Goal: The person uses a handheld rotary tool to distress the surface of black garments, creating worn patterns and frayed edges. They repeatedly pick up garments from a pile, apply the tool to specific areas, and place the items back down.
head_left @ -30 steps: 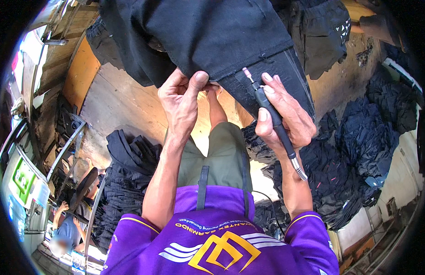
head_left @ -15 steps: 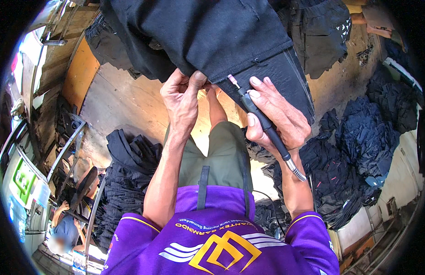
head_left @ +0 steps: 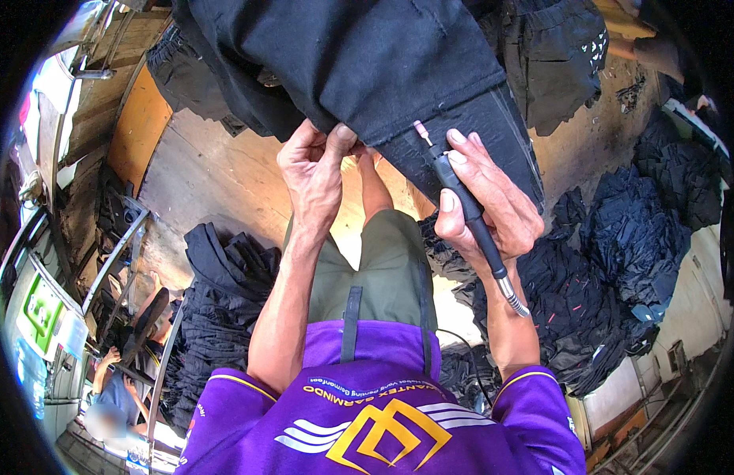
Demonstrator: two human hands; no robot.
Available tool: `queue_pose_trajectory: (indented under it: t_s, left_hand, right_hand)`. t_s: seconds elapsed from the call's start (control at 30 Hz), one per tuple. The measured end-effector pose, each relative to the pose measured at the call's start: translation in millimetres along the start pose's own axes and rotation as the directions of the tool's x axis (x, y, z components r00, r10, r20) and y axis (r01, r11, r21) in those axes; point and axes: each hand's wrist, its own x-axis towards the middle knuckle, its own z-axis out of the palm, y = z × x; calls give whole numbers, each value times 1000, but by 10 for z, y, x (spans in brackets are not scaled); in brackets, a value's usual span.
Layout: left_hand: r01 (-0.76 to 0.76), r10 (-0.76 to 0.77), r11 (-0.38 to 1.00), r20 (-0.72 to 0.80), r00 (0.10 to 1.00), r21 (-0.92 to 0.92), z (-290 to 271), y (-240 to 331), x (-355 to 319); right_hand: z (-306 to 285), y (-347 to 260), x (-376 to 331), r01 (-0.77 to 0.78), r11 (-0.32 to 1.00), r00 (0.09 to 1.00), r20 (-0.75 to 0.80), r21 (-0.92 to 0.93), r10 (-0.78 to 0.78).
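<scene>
R hand [head_left: 485, 198] has slid up the black pen-like rotary tool [head_left: 466, 218] since 1 s ago; grip clenched round its body, pink tip now touching the hem of the black garment [head_left: 367, 63] draped overhead. L hand [head_left: 315, 170] still pinches that hem just beside the tip, holding it taut. Looks like abrading the edge is starting. 2 piles of dark clothes [head_left: 612, 261] lie on the floor.
</scene>
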Motion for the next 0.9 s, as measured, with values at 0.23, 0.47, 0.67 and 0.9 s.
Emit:
queue_pose_trajectory:
  t_s: [0.23, 0.47, 0.67, 0.9]
  left_hand:
    - [-11, 11, 1000, -2, 1000, 14, 16, 4, 8]
    - [1, -1, 1000, 5, 1000, 15, -24, -55, -4]
    - [-12, 12, 1000, 7, 1000, 3, -7, -141, 50]
    - [23, -24, 998, -16, 1000, -58, -14, -231, 42]
  right_hand:
    - [-21, 8, -4, -11, 1000, 1000, -27, -21, 11]
    - [-28, -12, -8, 33, 999, 998, 51, 37, -35]
    - [-97, -38, 91, -135, 951, 945, -253, 280, 208]
    - [62, 52, 362, 26, 991, 1000, -12, -132, -28]
